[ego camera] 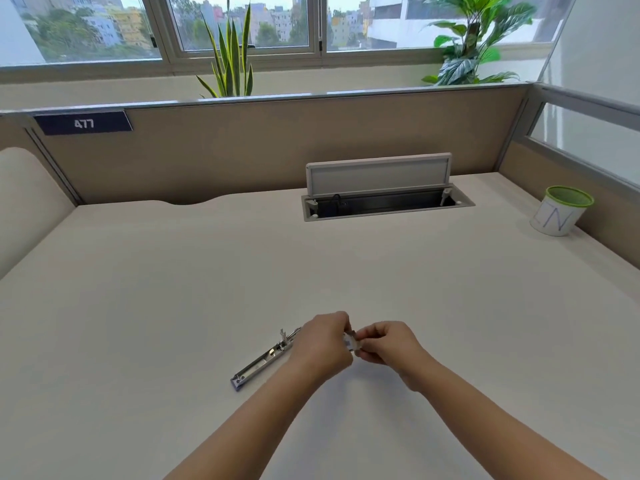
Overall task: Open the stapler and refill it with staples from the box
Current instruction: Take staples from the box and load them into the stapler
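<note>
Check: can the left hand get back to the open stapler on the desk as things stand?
Probably yes. The stapler lies opened flat on the desk, just beside and partly under the left hand, with nothing between them. But both hands are busy: left and right hand pinch the small staple box, so it must let go first.

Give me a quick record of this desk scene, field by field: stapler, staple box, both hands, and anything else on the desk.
stapler: lies opened flat on the desk, metal track facing up, partly hidden behind the left hand
staple box: small, held above the desk between both hands
left hand: fingers pinching the box
right hand: fingers pinching the box's other end
staples: none visible
cup: green-rimmed, far right
cable hatch: lid raised
</note>
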Demonstrator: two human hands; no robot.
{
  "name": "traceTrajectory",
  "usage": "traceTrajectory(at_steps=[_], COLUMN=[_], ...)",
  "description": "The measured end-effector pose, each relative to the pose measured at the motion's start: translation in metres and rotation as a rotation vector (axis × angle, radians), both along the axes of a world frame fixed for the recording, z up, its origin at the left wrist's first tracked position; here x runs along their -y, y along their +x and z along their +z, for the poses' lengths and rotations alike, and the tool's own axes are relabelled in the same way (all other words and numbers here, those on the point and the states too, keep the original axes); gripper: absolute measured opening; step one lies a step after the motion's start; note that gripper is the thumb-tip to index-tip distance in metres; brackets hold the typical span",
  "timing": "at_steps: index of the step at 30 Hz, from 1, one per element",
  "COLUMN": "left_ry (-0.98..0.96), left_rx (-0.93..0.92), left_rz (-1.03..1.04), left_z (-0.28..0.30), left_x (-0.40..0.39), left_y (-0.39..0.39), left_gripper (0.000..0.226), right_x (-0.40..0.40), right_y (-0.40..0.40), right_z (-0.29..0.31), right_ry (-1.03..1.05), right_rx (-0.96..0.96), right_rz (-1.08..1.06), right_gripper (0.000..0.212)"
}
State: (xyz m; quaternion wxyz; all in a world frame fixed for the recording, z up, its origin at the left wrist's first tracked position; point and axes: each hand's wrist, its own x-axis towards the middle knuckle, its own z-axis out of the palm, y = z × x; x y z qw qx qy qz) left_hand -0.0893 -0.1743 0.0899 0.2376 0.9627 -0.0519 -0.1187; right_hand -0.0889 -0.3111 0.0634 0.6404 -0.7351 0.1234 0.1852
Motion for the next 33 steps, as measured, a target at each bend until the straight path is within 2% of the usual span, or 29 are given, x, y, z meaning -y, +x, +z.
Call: traceTrajectory(at_steps=[6, 13, 17, 22, 28, 33], left_ry=[0.026, -0.097, -0.136, -0.201, -0.253, -0.319], left_rx=[0.005, 0.045, 0.079, 0.108, 0.097, 0.083], left_rz=[-0.004, 0.037, 0.028, 0.046, 0.076, 0.086], left_z=[-0.002, -0.013, -0.021, -0.027, -0.034, -0.041], left_x=[-0.007, -0.009, -0.009, -0.006, -0.004, -0.003], left_y=[0.008, 0.007, 0.004, 0.002, 0.003, 0.002], left_gripper=[0.029, 0.030, 0.027, 0.026, 0.027, 0.027], right_x=[-0.005, -0.005, -0.005, -0.005, -0.002, -0.002], right_y=[-0.002, 0.001, 0.003, 0.007, 0.010, 0.011], right_z=[0.001, 0.009, 0.012, 0.014, 0.012, 0.009], right_ry=[0.017, -0.186, -0.268, -0.355, -0.536, -0.658], right_rx=[-0.006, 0.107, 0.099, 0.079, 0.153, 0.208], right_rz=[-0.025, -0.007, 0.015, 0.051, 0.150, 0.212], right_gripper=[0.017, 0.011, 0.010, 0.016, 0.022, 0.014])
